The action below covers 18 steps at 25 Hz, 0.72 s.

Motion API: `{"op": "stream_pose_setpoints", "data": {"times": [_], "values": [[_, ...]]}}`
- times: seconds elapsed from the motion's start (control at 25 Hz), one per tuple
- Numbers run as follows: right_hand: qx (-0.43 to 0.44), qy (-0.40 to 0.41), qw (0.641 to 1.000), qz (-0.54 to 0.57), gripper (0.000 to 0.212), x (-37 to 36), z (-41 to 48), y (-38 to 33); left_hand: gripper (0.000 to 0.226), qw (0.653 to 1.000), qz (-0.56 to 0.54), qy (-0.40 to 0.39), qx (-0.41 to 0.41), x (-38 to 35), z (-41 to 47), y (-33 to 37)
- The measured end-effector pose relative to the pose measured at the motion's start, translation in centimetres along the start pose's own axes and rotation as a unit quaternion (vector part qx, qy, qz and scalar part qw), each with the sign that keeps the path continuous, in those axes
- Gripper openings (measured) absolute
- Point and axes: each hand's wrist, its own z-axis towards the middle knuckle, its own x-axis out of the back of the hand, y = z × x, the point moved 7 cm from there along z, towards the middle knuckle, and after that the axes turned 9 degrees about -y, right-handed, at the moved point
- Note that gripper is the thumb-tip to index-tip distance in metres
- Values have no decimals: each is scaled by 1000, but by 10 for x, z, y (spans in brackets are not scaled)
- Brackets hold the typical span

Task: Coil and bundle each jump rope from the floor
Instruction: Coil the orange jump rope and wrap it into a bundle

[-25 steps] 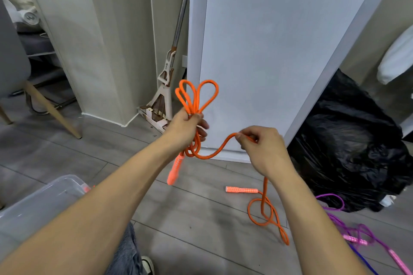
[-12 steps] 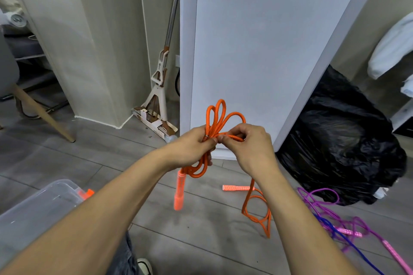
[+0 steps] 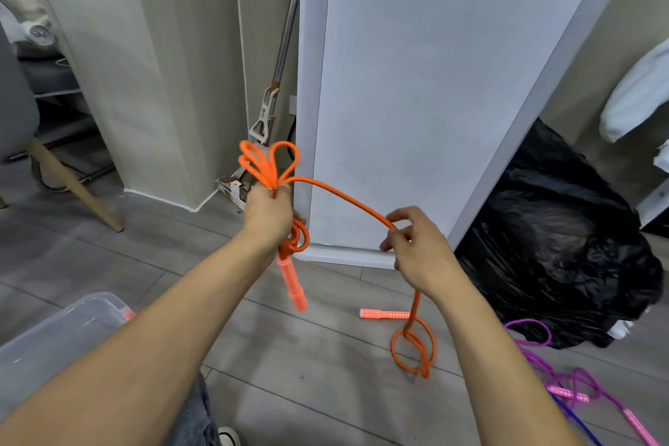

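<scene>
**Orange rope half coiled, two more ropes on the floor**

Going left to right from my remote seat. Bottom left there's one clear plastic bin (image 3: pixel 65 333), and I can't make out anything inside it except a small orange bit at its far corner. Behind it, one chair leg (image 3: pixel 76 190) angles down to the grey floor (image 3: pixel 289 391).

Next comes the left hand (image 3: pixel 269 215), fist closed tight around the orange jump rope (image 3: pixel 340 197). I count roughly three loops fanning out above the fist and a couple more hanging under it, plus one orange handle (image 3: pixel 291 281) dangling straight down from the bunch. Behind the hand, one mop (image 3: pixel 269 109) leans in the gap beside the big white panel (image 3: pixel 434 101).

From the fist the rope arcs right to the right hand (image 3: pixel 421 252), which pinches it between thumb and fingertips, other fingers loosely curled. Below that hand the rope drops to the floor and ends in a small tangle of loops, with the second orange handle (image 3: pixel 383 313) lying flat just beside it.

Far right: one black trash bag (image 3: pixel 564 246) slumped against the wall, and in front of it a purple jump rope (image 3: pixel 535 348) with pink handles, tangled with a blue rope (image 3: pixel 575 420). Both are still loose on the floor. So three ropes total that I can see, one in hand.
</scene>
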Motion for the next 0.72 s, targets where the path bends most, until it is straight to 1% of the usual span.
{"op": "stream_pose_setpoints", "data": {"times": [0.04,0.08,0.16,0.2,0.24,0.28,0.32,0.4,0.48,0.52,0.6,0.72], "values": [[-5,23,999,24,7,6,0,3,19,998,-40,39,18,8,2,-4],[-10,51,998,24,3,12,0,5,18,994,-77,66,34,13,3,-7],[-27,96,994,-44,13,21,-2,7,17,986,-133,89,55,19,5,-12],[-39,115,990,-75,18,24,-4,8,17,984,-147,84,62,17,5,-13],[-46,135,986,-84,21,26,-6,6,19,983,-156,66,71,13,3,-12],[-48,155,984,-69,23,26,-7,5,23,982,-167,38,81,6,-1,-11],[-44,172,983,-38,24,26,-8,3,23,979,-182,3,93,-4,-7,-10],[-19,189,981,43,21,21,-8,-2,14,971,-206,-60,106,-25,-21,-5],[-3,186,978,93,13,12,-7,-8,14,970,-193,-96,113,-38,-31,-4],[5,178,978,105,14,7,-7,-12,15,970,-184,-105,115,-43,-34,-3],[29,159,980,115,19,-6,-8,-21,17,972,-166,-123,114,-48,-37,-4],[44,134,983,118,14,-23,-8,-28,20,972,-138,-157,112,-54,-41,-5]]}}
